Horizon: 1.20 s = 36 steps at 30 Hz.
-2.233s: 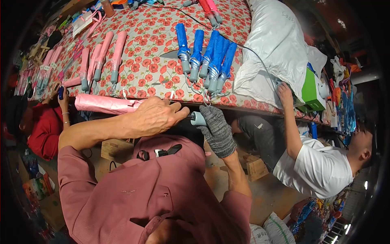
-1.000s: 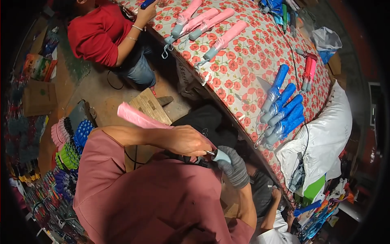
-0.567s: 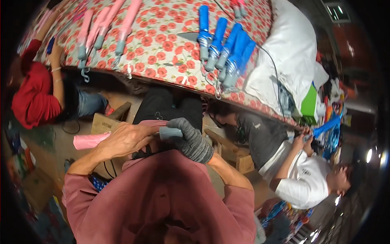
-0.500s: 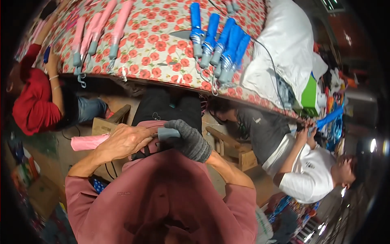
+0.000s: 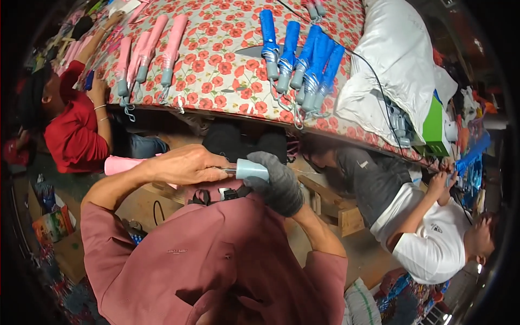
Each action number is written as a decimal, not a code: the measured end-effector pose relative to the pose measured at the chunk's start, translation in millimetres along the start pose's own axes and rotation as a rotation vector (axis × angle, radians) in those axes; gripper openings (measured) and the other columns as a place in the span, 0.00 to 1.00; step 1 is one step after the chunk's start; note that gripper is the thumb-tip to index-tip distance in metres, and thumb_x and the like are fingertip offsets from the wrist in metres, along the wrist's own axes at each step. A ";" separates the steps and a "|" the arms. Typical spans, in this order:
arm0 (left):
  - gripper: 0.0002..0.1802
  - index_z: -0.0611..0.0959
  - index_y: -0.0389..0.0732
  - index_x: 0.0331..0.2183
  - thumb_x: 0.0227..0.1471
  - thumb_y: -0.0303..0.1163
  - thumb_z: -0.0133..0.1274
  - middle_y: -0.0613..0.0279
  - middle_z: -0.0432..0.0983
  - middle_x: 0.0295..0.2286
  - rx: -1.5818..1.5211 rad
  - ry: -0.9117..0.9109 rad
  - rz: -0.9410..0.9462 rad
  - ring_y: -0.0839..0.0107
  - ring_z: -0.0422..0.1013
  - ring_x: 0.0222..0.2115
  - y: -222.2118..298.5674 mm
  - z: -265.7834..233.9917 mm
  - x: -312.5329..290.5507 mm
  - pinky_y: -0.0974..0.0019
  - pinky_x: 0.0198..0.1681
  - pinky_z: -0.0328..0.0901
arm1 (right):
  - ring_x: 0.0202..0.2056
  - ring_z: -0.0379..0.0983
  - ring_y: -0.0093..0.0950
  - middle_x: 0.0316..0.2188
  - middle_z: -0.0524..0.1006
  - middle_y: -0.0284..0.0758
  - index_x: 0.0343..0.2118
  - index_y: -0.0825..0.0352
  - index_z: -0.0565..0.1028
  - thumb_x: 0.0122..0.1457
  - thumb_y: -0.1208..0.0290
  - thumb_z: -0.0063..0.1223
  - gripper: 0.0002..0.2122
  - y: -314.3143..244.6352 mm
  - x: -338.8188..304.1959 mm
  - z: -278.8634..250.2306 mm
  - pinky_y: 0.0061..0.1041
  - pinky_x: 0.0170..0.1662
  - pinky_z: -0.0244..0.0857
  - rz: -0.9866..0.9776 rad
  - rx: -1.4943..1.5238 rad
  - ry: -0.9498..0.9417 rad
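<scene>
Above my lap I hold a folded pink umbrella sideways. My bare left hand is closed around it by the handle end, and the pink cloth sticks out past my left wrist. A short piece of metal shaft shows between my left fingers and the grey handle. My right hand, in a dark grey knit glove, is closed on that handle. Its palm side is hidden.
A table with a floral cloth stretches ahead, bearing several pink umbrellas, several blue umbrellas and a white sack. A person in red sits left. Another in white works at right, beside a wooden stool.
The view has shifted, and both hands appear farther right with the umbrella. A bit of metal shaft now shows more plainly between my left hand and the handle.
</scene>
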State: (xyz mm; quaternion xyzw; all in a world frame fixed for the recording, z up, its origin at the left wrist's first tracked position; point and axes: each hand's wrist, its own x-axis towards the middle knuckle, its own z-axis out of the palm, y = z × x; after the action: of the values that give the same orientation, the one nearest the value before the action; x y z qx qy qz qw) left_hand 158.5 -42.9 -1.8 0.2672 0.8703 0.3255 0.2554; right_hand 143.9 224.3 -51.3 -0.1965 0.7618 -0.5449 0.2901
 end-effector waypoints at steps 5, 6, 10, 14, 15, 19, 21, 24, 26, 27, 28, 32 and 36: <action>0.08 0.80 0.42 0.38 0.61 0.35 0.51 0.58 0.78 0.27 0.053 -0.035 0.023 0.58 0.72 0.20 13.8 -10.4 11.0 0.58 0.22 0.62 | 0.36 0.76 0.36 0.39 0.78 0.39 0.51 0.66 0.75 0.56 0.64 0.64 0.21 13.8 3.0 -12.2 0.33 0.41 0.71 -0.437 -0.391 0.152; 0.08 0.80 0.42 0.36 0.62 0.35 0.50 0.58 0.78 0.26 0.223 0.040 0.081 0.58 0.72 0.19 15.4 -10.1 13.4 0.57 0.22 0.62 | 0.35 0.75 0.36 0.39 0.78 0.39 0.51 0.64 0.75 0.56 0.63 0.63 0.21 18.8 6.7 -15.0 0.33 0.39 0.71 -0.431 -0.347 0.142; 0.09 0.78 0.41 0.33 0.62 0.35 0.50 0.58 0.78 0.25 0.522 0.180 0.160 0.57 0.73 0.18 22.0 -9.6 18.3 0.56 0.21 0.62 | 0.35 0.76 0.36 0.39 0.77 0.39 0.52 0.62 0.75 0.56 0.61 0.63 0.21 22.3 9.9 -21.9 0.33 0.38 0.72 -0.336 -0.177 0.091; 0.09 0.77 0.40 0.31 0.61 0.35 0.51 0.58 0.78 0.23 0.627 0.271 0.176 0.56 0.72 0.18 27.1 -9.5 20.1 0.55 0.21 0.62 | 0.35 0.76 0.36 0.39 0.77 0.39 0.52 0.62 0.75 0.57 0.60 0.63 0.22 12.1 12.3 -32.5 0.33 0.37 0.72 -0.329 -0.232 0.066; 0.09 0.77 0.40 0.31 0.61 0.35 0.51 0.58 0.78 0.23 0.601 0.292 0.178 0.56 0.72 0.18 27.9 -9.5 20.4 0.55 0.21 0.62 | 0.35 0.76 0.36 0.38 0.77 0.39 0.53 0.63 0.75 0.57 0.60 0.62 0.22 5.0 12.3 -36.7 0.33 0.36 0.72 -0.405 -0.411 0.090; 0.09 0.77 0.39 0.30 0.61 0.34 0.51 0.58 0.78 0.22 0.493 0.323 0.186 0.56 0.72 0.18 29.8 -12.6 20.7 0.55 0.22 0.62 | 0.33 0.76 0.36 0.37 0.77 0.39 0.53 0.63 0.75 0.57 0.60 0.62 0.22 -10.6 11.5 -49.4 0.34 0.33 0.71 -0.571 -0.881 0.148; 0.10 0.77 0.39 0.30 0.61 0.34 0.51 0.57 0.78 0.22 0.379 0.294 0.186 0.56 0.71 0.17 29.8 -16.2 20.0 0.55 0.22 0.62 | 0.31 0.76 0.35 0.36 0.76 0.39 0.53 0.63 0.75 0.58 0.60 0.62 0.22 -14.6 10.7 -54.0 0.35 0.30 0.71 -0.604 -1.092 0.154; 0.10 0.78 0.39 0.30 0.62 0.34 0.51 0.57 0.78 0.22 0.131 0.203 0.138 0.56 0.71 0.17 30.1 -25.7 21.6 0.54 0.23 0.63 | 0.30 0.76 0.36 0.36 0.77 0.39 0.52 0.63 0.76 0.57 0.60 0.63 0.21 -25.8 10.1 -55.2 0.35 0.29 0.71 -0.531 -1.089 0.167; 0.11 0.79 0.39 0.32 0.63 0.35 0.51 0.56 0.79 0.23 -0.256 0.028 0.050 0.56 0.70 0.17 30.4 -34.5 23.7 0.54 0.23 0.63 | 0.30 0.76 0.37 0.37 0.78 0.38 0.50 0.64 0.77 0.55 0.61 0.65 0.21 -34.3 8.6 -53.0 0.35 0.30 0.71 -0.341 -0.861 0.187; 0.12 0.80 0.39 0.32 0.64 0.36 0.51 0.56 0.79 0.23 -0.449 -0.062 0.007 0.56 0.70 0.17 31.1 -37.1 22.7 0.54 0.23 0.63 | 0.30 0.76 0.37 0.38 0.78 0.38 0.49 0.64 0.77 0.54 0.62 0.67 0.21 -36.8 8.9 -52.4 0.35 0.31 0.71 -0.245 -0.745 0.194; 0.12 0.80 0.39 0.32 0.64 0.36 0.51 0.56 0.79 0.23 -0.450 -0.059 0.009 0.56 0.70 0.17 32.6 -38.4 21.3 0.54 0.23 0.63 | 0.30 0.76 0.37 0.38 0.78 0.38 0.49 0.64 0.77 0.54 0.62 0.67 0.21 -37.8 8.9 -53.4 0.35 0.31 0.71 -0.247 -0.749 0.194; 0.13 0.83 0.38 0.36 0.65 0.38 0.51 0.62 0.79 0.23 0.214 0.146 0.095 0.64 0.67 0.16 35.9 -38.2 7.0 0.58 0.24 0.63 | 0.28 0.75 0.36 0.35 0.77 0.39 0.46 0.62 0.80 0.60 0.62 0.60 0.15 -39.5 9.1 -56.6 0.35 0.24 0.68 -0.745 -0.905 0.243; 0.14 0.85 0.40 0.38 0.66 0.39 0.52 0.64 0.78 0.22 -0.047 0.030 0.047 0.67 0.66 0.17 34.0 -32.1 -16.4 0.60 0.23 0.63 | 0.29 0.75 0.37 0.36 0.78 0.39 0.43 0.65 0.79 0.53 0.66 0.68 0.16 -36.4 -6.7 -27.8 0.34 0.29 0.69 -0.593 -0.348 0.061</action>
State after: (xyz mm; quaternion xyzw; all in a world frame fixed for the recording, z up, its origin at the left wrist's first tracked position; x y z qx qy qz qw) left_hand 160.7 -45.1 47.8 0.2767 0.8596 0.3557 0.2409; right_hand 130.1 236.4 -8.8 -0.4396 0.7615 -0.4728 0.0581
